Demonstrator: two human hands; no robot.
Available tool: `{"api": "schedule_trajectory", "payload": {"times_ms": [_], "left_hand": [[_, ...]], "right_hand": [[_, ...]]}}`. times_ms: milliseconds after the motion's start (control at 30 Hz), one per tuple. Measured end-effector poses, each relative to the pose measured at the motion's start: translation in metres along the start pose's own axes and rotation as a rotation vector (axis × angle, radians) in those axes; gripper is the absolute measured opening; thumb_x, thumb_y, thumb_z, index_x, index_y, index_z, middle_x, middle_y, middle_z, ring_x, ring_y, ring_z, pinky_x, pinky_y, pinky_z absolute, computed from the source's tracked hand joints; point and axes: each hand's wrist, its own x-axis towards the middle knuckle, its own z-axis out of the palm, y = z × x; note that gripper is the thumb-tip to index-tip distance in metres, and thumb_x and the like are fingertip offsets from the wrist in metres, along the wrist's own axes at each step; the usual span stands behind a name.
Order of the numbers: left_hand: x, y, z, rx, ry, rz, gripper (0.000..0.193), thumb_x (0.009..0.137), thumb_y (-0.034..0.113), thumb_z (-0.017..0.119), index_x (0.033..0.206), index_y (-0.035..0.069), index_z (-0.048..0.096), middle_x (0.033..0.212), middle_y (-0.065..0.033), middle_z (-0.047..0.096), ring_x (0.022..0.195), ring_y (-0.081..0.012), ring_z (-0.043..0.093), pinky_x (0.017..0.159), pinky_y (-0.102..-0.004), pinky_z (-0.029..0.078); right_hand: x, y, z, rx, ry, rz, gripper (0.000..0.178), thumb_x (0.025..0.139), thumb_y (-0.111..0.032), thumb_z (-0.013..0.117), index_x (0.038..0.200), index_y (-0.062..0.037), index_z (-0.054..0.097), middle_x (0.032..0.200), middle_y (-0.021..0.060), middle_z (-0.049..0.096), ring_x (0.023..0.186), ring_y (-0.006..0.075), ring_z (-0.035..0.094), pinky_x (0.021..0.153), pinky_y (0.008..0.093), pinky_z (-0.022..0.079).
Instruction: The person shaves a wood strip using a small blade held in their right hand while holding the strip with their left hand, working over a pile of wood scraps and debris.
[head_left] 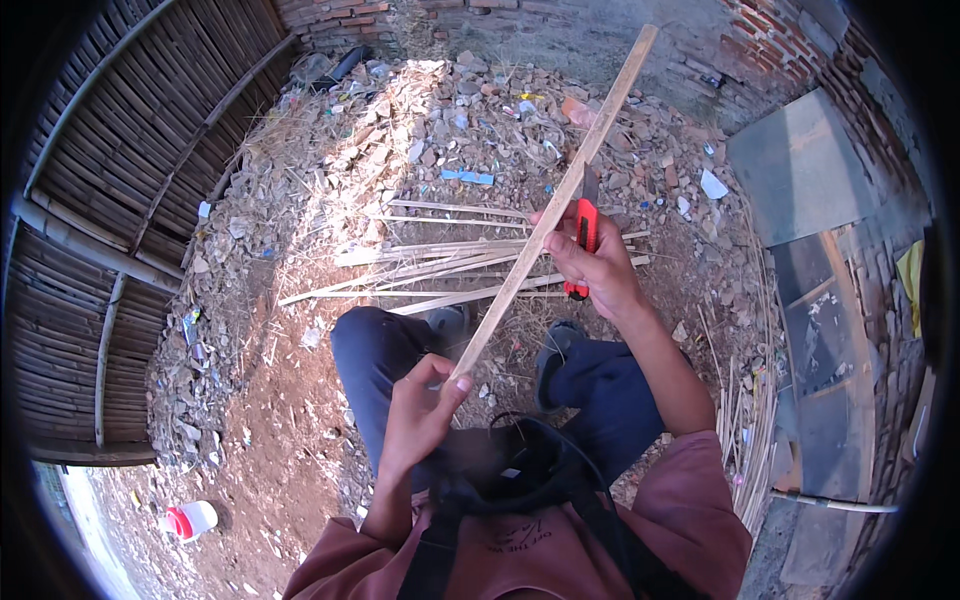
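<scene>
A long flat bamboo strip (pixel 545 222) slants across the view in front of me, from near my lap up to the far right. My left hand (pixel 422 405) pinches its lower end between thumb and fingers. Around a red box cutter (pixel 586 235) my right hand (pixel 597 265) is closed, its thumb against the strip's middle. The cutter's blade (pixel 589 182) is out and lies along the strip's right edge; whether it bites into the bamboo I cannot tell. Beyond my knees several cut bamboo strips (pixel 430 268) lie loosely piled on the ground.
Rubble and litter (pixel 480 120) cover the ground up to a brick wall (pixel 560 25). A bamboo-slat wall (pixel 100 130) stands at left. A white jar with a red lid (pixel 197 519) lies at lower left. Boards (pixel 805 165) lean at right, near long thin bamboo sticks (pixel 762 430).
</scene>
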Motion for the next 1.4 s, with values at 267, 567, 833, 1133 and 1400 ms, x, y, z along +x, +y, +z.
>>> {"api": "schedule_trajectory", "payload": {"times_ms": [267,567,833,1133,1400], "left_hand": [[0.000,0.013,0.000,-0.066,-0.128,-0.069,0.027,0.114,0.025,0.058,0.102,0.003,0.068,0.066,0.0066,0.050,0.055,-0.0008,0.041,0.050,-0.0214,0.030],[0.000,0.011,-0.003,-0.048,-0.178,-0.044,0.041,0.119,0.030,0.043,0.105,0.001,0.067,0.064,0.0071,0.042,0.055,-0.0020,0.035,0.051,-0.0227,0.027],[0.004,0.021,0.002,-0.107,-0.092,-0.024,0.039,0.118,0.031,0.045,0.111,0.000,0.067,0.069,0.0079,0.042,0.061,-0.0019,0.036,0.055,-0.0226,0.028],[0.007,0.022,0.006,0.000,0.051,0.048,0.024,0.101,0.021,0.079,0.116,0.003,0.071,0.077,0.0070,0.061,0.069,-0.0007,0.046,0.060,-0.0221,0.036],[0.011,0.019,0.007,0.056,0.115,0.123,0.028,0.100,0.020,0.080,0.118,0.001,0.070,0.079,0.0024,0.067,0.075,-0.0026,0.052,0.063,-0.0249,0.044]], "right_hand": [[-0.003,-0.004,-0.003,-0.004,0.009,-0.036,0.026,0.101,-0.021,0.078,0.118,-0.0017,0.072,0.092,0.0003,0.073,0.076,0.0043,0.061,0.066,0.0232,0.046],[-0.006,-0.003,0.009,-0.145,0.027,-0.131,0.030,0.105,-0.021,0.070,0.127,-0.0021,0.063,0.094,0.0025,0.067,0.085,0.0120,0.066,0.082,0.0279,0.050],[-0.026,0.008,0.039,-0.775,-0.060,-0.496,0.027,0.102,-0.025,0.075,0.114,-0.0021,0.068,0.092,0.0108,0.072,0.078,0.0213,0.074,0.067,0.0345,0.056],[-0.031,0.031,0.055,-0.925,-0.195,-0.690,0.029,0.094,-0.029,0.082,0.104,-0.0050,0.070,0.086,0.0096,0.073,0.073,0.0287,0.075,0.061,0.0385,0.057],[-0.033,0.038,0.063,-0.963,-0.201,-0.740,0.029,0.092,-0.032,0.082,0.104,-0.0086,0.071,0.082,0.0057,0.070,0.068,0.0252,0.073,0.058,0.0376,0.057]]}}
